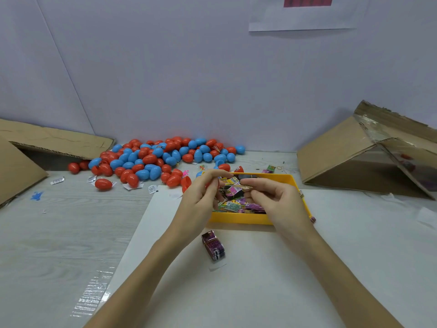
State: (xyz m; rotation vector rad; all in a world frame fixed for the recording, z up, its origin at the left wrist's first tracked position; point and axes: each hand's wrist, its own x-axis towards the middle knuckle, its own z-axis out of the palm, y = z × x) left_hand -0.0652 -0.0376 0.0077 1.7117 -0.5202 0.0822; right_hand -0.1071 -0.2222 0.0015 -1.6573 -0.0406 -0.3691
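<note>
Head camera shows my left hand [201, 197] and my right hand [275, 201] both pinching one small packet [233, 188] just over the yellow tray [238, 219], probably so it drops back inside if my fingers slip.

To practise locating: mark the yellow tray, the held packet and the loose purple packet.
yellow tray [238, 219]: head view, front wall.
held packet [233, 190]: head view, its middle.
loose purple packet [214, 247]: head view, top face.
</note>
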